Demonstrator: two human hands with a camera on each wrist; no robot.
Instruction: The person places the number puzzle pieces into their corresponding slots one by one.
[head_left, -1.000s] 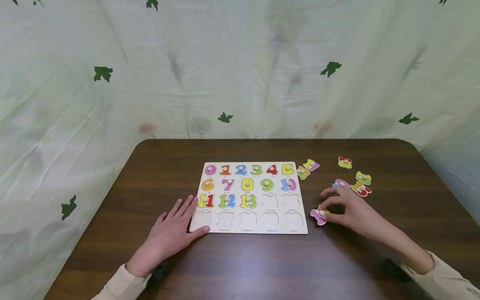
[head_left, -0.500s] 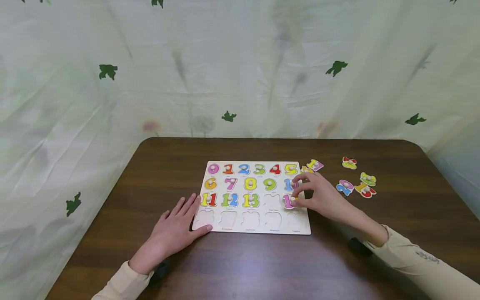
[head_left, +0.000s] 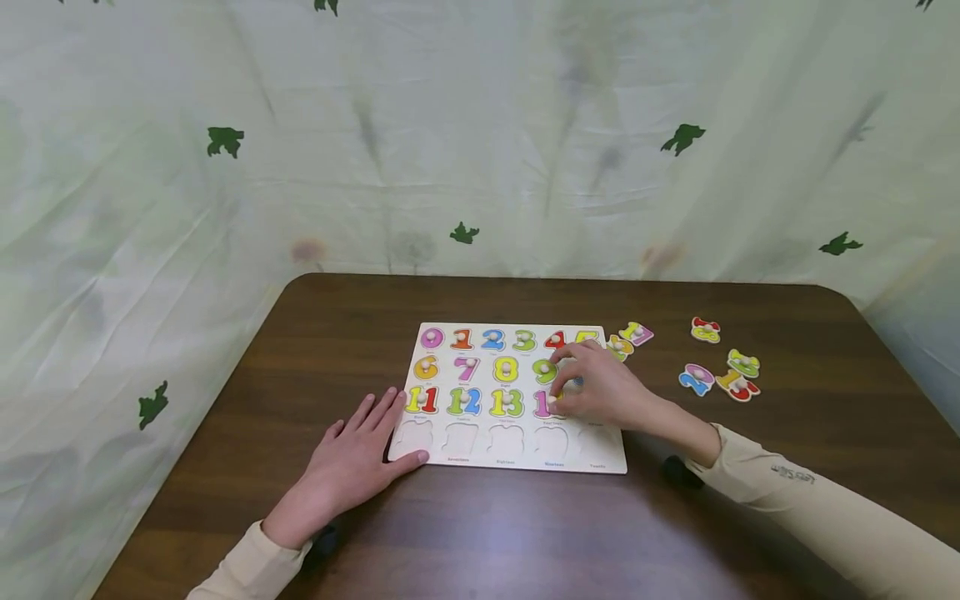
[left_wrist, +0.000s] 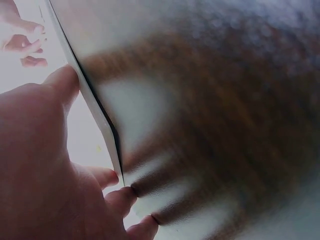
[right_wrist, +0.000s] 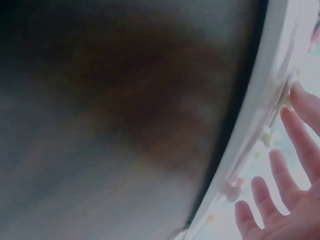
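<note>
A white number-puzzle board (head_left: 480, 463) lies on the table. Pieces 0 to 13 sit in its upper rows, and bare recesses show in the bottom row. My right hand (head_left: 602, 388) pinches a number puzzle piece with a pink 1 (head_left: 541, 404) by its knob, at the fourth recess of the third row. The fingers cover the piece's other digit. In the right wrist view, thumb and forefinger meet at a pale knob (right_wrist: 288, 101). My left hand (head_left: 348, 462) rests with spread fingers at the board's left edge, its thumb on the lower left corner (left_wrist: 95, 112).
Right of the board, loose pieces lie on the brown table (head_left: 480, 542): a 17 (head_left: 637, 333), an orange-and-green piece (head_left: 619, 347), a red-and-yellow one (head_left: 705, 330), a 20 (head_left: 697, 379), a 15 (head_left: 738, 386) and a green-and-yellow one (head_left: 744, 362). A pale curtain (head_left: 480, 142) hangs behind.
My right hand has carried the pink-numbered puzzle piece from the table right of the board leftward, past the fifth recess, to the third row's fourth recess. My left hand stays at the board's edge.
</note>
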